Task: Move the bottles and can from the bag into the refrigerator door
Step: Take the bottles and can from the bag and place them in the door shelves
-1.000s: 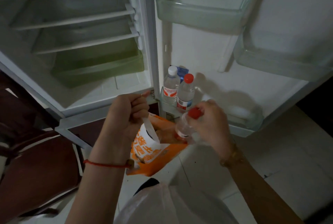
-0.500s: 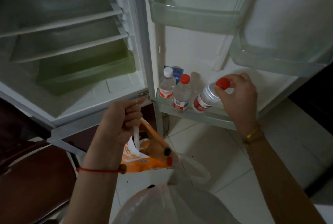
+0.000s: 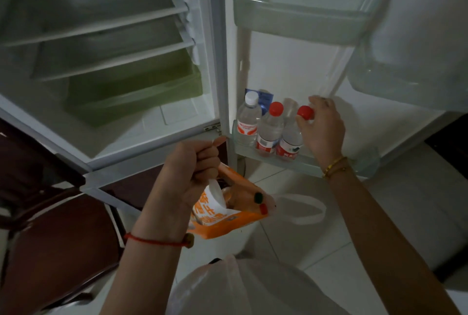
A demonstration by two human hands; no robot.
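My left hand (image 3: 190, 170) grips one white handle of an orange and white bag (image 3: 228, 215), which hangs open below it; something brownish shows inside, too dim to name. My right hand (image 3: 321, 132) holds the red cap of a clear water bottle (image 3: 290, 141), which stands upright in the lowest door shelf (image 3: 304, 162). To its left in the same shelf stand a red-capped bottle (image 3: 269, 131) and a white-capped bottle (image 3: 248, 122). A blue carton (image 3: 264, 99) sits behind them.
The refrigerator stands open with empty wire shelves (image 3: 101, 28) and a green drawer (image 3: 134, 94). Two empty clear door bins (image 3: 298, 23) hang above the bottles. A dark wooden chair (image 3: 58, 238) is at the left. The bag's loose handle (image 3: 304, 210) dangles over the white tiled floor.
My right hand lifted the red-capped bottle out of the bag, carried it up to the door shelf and stood it upright beside the other two bottles. The left hand kept holding the bag.
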